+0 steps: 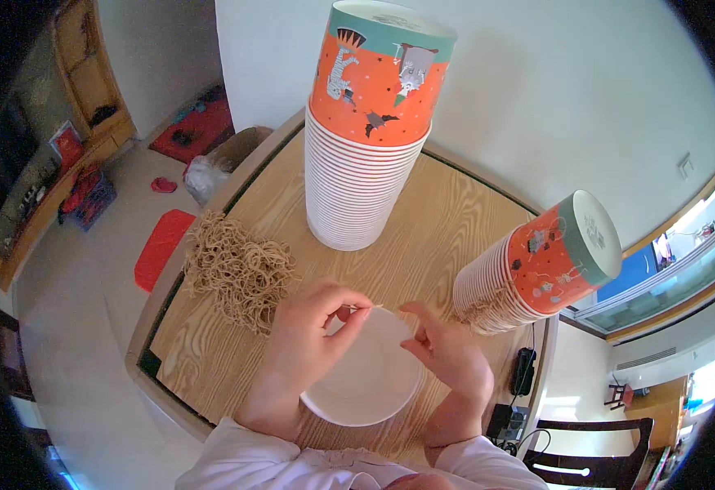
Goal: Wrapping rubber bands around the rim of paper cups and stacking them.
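Observation:
My left hand (317,327) is closed in a pinch over the far rim of a white paper tub (364,371). A short bit of thin tan cord (379,306) shows at its fingertips. Across the tub's right side hovers my right hand (449,351), its thumb and forefinger apart with nothing visible between them. The tub's pale inside faces up, close to my body. A tangled heap of tan cord loops (239,265) lies on the table to the left of my left hand.
A tall stack of upside-down paper tubs (370,122), orange and green on top, stands at the back of the wood-grain table (447,220). A shorter stack (541,261) leans at the right, cord loops against its side. Black adapters (523,371) and a dark chair (594,457) are right.

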`<state>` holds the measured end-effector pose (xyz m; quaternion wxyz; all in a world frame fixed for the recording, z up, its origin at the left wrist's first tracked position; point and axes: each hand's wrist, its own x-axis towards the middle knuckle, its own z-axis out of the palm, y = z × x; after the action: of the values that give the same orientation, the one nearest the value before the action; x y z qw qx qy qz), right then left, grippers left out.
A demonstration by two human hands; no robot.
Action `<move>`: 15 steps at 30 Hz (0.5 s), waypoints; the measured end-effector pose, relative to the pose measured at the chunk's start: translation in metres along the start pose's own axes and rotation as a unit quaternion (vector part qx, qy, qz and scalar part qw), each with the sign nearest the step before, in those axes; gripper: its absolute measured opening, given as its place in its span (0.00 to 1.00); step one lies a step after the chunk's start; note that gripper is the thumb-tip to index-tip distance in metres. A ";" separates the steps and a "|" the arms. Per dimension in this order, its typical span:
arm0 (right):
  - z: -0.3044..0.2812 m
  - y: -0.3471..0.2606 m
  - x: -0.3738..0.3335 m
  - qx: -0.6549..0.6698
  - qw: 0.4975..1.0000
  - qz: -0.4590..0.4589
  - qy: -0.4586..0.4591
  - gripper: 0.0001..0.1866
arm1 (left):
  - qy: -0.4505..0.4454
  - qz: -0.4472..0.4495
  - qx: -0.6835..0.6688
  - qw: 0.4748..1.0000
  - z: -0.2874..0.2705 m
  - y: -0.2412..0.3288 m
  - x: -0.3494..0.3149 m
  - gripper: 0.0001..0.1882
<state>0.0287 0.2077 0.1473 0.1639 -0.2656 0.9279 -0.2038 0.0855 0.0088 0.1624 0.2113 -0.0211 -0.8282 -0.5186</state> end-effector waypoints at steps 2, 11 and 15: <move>0.005 -0.005 0.003 0.024 0.999 0.026 0.014 0.25 | -0.009 0.001 0.004 1.000 0.000 0.000 0.000 0.04; 0.001 -0.024 0.010 0.196 0.938 -0.167 0.231 0.15 | -0.074 -0.020 -0.057 0.995 0.014 -0.009 -0.003 0.05; -0.004 -0.017 0.002 0.179 0.942 -0.193 0.208 0.07 | -0.117 -0.001 -0.063 0.991 0.017 0.000 -0.002 0.04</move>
<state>0.0325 0.1940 0.1585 -0.0304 -0.3573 0.8205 -0.4452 0.0823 0.0240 0.1555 0.1112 -0.0942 -0.8131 -0.5635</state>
